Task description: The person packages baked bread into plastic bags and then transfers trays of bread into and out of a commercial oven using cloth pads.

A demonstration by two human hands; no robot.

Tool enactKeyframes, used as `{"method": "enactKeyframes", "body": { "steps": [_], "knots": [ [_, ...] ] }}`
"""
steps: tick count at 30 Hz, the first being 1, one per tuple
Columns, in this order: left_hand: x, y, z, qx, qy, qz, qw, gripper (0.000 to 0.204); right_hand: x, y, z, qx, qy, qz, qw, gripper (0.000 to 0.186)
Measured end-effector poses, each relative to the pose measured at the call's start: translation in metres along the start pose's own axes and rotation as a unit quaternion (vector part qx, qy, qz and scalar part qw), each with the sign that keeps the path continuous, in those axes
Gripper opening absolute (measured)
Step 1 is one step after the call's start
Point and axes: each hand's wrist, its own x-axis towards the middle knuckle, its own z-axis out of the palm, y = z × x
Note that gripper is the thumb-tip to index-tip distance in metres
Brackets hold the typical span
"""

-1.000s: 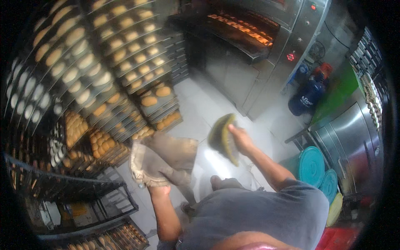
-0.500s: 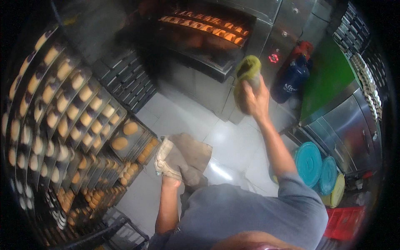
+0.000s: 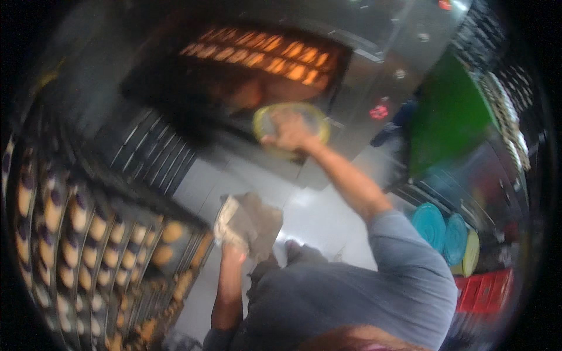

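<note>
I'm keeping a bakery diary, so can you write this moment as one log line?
left hand: holds grey cloth | right hand: presses yellow-green pad near open oven | rack of buns on left

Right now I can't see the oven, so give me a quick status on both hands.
Right hand gripping yellow-green pad, raised toward open oven. Left hand holding grey cloth low. Nothing between pad and oven.

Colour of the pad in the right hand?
Yellow-green pad, gripped by the right hand; head view.
</note>
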Motion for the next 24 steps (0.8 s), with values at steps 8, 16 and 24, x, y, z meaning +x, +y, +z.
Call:
{"method": "enactKeyframes", "body": {
  "steps": [8,16,24],
  "knots": [
    [0.033,-0.013,0.033,0.089,-0.058,0.0,0.994,0.044,-0.037,0.058,-0.245,-0.053,0.577,-0.115,0.807,0.048],
    [0.117,-0.051,0.01,0.189,0.049,0.022,0.981,0.03,-0.091,0.146,-0.386,-0.342,0.569,0.087,0.743,0.041],
    [0.178,0.035,0.162,0.567,-0.046,0.573,0.59,0.028,-0.108,0.108,-0.386,-0.364,0.483,0.173,0.778,0.041]
  ]
}}
